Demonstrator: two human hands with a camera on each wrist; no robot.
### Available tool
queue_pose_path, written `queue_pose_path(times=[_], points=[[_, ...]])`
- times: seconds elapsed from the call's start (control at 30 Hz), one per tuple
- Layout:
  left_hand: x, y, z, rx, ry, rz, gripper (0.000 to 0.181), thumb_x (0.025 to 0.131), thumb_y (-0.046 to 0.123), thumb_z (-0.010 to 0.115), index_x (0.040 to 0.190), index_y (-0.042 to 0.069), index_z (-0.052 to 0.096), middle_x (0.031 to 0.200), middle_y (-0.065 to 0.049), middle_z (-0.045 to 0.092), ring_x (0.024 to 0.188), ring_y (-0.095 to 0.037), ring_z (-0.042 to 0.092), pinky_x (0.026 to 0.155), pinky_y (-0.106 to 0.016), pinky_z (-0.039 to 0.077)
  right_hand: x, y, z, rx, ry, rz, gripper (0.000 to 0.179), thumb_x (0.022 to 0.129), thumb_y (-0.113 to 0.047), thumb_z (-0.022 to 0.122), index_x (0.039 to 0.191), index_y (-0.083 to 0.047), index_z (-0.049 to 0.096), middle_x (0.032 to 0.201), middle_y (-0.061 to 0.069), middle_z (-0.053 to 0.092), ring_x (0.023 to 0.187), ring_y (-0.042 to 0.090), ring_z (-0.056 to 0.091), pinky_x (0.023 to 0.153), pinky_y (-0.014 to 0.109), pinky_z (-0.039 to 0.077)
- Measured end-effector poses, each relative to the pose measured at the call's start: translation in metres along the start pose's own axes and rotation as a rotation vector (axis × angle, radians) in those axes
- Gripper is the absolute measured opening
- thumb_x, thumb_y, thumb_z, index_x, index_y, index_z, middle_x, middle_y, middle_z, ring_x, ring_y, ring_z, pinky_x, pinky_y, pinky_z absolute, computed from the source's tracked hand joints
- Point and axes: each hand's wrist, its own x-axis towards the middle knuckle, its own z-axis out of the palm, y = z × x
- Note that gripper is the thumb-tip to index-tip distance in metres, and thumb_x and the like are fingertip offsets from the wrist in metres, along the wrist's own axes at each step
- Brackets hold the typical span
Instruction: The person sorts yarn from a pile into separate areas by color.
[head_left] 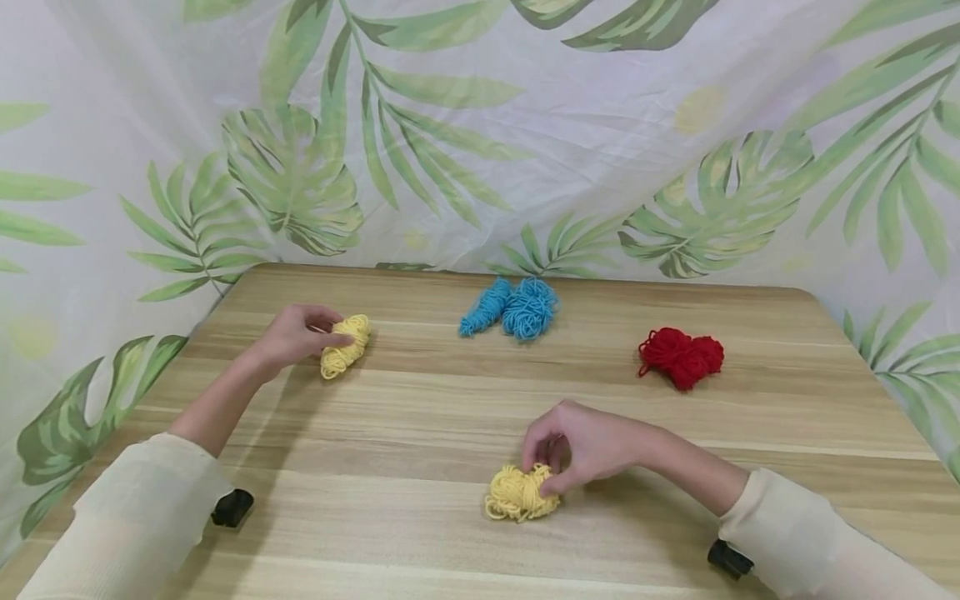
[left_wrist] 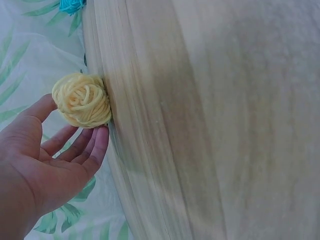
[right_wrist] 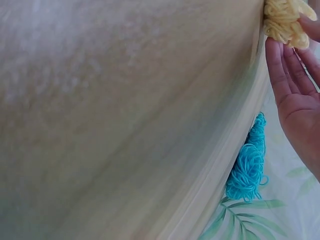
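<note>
On the left side of the table, my left hand (head_left: 294, 337) pinches a small skein of yellow yarn (head_left: 351, 350) between thumb and fingers. The left wrist view shows the coiled end of this yellow skein (left_wrist: 82, 100), with the thumb on one side and fingertips on the other. Nearer the front, my right hand (head_left: 592, 442) holds another yellow yarn skein (head_left: 513, 493) by its right part, against the tabletop. In the right wrist view this second skein (right_wrist: 282, 22) is partly cut off at the top corner, thumb and fingers about it.
Two blue yarn skeins (head_left: 529, 310) lie side by side at the table's back edge. Red yarn (head_left: 682, 358) in a bundle lies to the right. A leaf-print cloth (head_left: 450, 125) hangs behind the wooden table (head_left: 420, 433).
</note>
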Motion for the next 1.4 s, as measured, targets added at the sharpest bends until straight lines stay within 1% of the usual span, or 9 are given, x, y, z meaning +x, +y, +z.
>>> queue_pose_path(times=[0.33,0.6,0.77,0.87,1.0,1.1,1.2,1.4], points=[[0.000,0.001,-0.002,0.005,-0.005,0.005,0.059,0.097,0.021,0.074,0.138,-0.015,0.053,0.125,-0.025,0.055,0.100,-0.019,0.058,0.075,-0.027,0.057,0.003,-0.001,0.001,-0.010,-0.008,0.012,0.018,0.083,0.008,0.077,0.096,-0.005,0.073,0.092,-0.005,0.070,0.084,0.004,0.063,0.077,0.028,0.061],[-0.001,0.004,-0.002,0.005,-0.012,-0.001,0.060,0.097,0.023,0.075,0.140,-0.013,0.053,0.129,-0.028,0.055,0.105,-0.025,0.060,0.076,-0.027,0.058,0.004,-0.002,0.000,-0.020,-0.014,0.011,0.018,0.084,0.009,0.076,0.095,-0.006,0.073,0.091,-0.006,0.070,0.082,0.003,0.062,0.076,0.027,0.060],[-0.001,0.004,-0.002,0.001,-0.014,0.002,0.060,0.097,0.023,0.075,0.139,-0.013,0.053,0.129,-0.027,0.056,0.102,-0.022,0.060,0.076,-0.027,0.057,0.005,-0.003,0.000,-0.026,-0.009,0.003,0.018,0.083,0.009,0.076,0.094,-0.005,0.073,0.090,-0.006,0.070,0.082,0.002,0.062,0.076,0.027,0.061],[-0.001,0.003,-0.003,0.012,-0.015,0.002,0.059,0.098,0.024,0.074,0.139,-0.012,0.054,0.130,-0.027,0.057,0.106,-0.025,0.060,0.080,-0.030,0.057,0.005,-0.003,0.000,-0.024,-0.007,-0.009,0.018,0.083,0.010,0.076,0.093,-0.005,0.073,0.090,-0.005,0.071,0.081,0.002,0.063,0.075,0.028,0.061],[-0.002,0.002,-0.004,0.019,-0.017,0.006,0.060,0.099,0.027,0.073,0.140,-0.012,0.054,0.134,-0.029,0.057,0.117,-0.033,0.057,0.088,-0.035,0.055,0.006,-0.003,0.000,-0.017,-0.004,-0.013,0.018,0.082,0.010,0.076,0.093,-0.004,0.073,0.089,-0.004,0.072,0.081,0.003,0.064,0.076,0.028,0.061],[-0.004,0.002,-0.004,0.017,-0.015,0.009,0.061,0.099,0.028,0.073,0.140,-0.012,0.053,0.135,-0.030,0.057,0.121,-0.036,0.055,0.091,-0.037,0.054,0.007,-0.003,-0.001,-0.008,0.004,-0.008,0.017,0.083,0.010,0.076,0.093,-0.004,0.073,0.089,-0.004,0.071,0.081,0.003,0.065,0.076,0.029,0.061],[-0.004,0.001,-0.005,0.020,-0.008,0.011,0.061,0.099,0.028,0.073,0.140,-0.013,0.054,0.134,-0.031,0.058,0.120,-0.036,0.056,0.091,-0.035,0.052,0.008,-0.003,-0.003,0.006,0.016,-0.008,0.017,0.083,0.010,0.075,0.093,-0.003,0.073,0.089,-0.004,0.071,0.080,0.004,0.065,0.075,0.029,0.061],[-0.005,0.001,-0.006,0.013,0.006,-0.002,0.061,0.099,0.029,0.072,0.140,-0.013,0.054,0.133,-0.030,0.060,0.120,-0.037,0.059,0.087,-0.024,0.051,0.011,-0.002,-0.007,0.035,0.046,-0.013,0.015,0.083,0.009,0.075,0.093,-0.002,0.072,0.090,-0.004,0.070,0.079,0.006,0.065,0.075,0.029,0.061]])
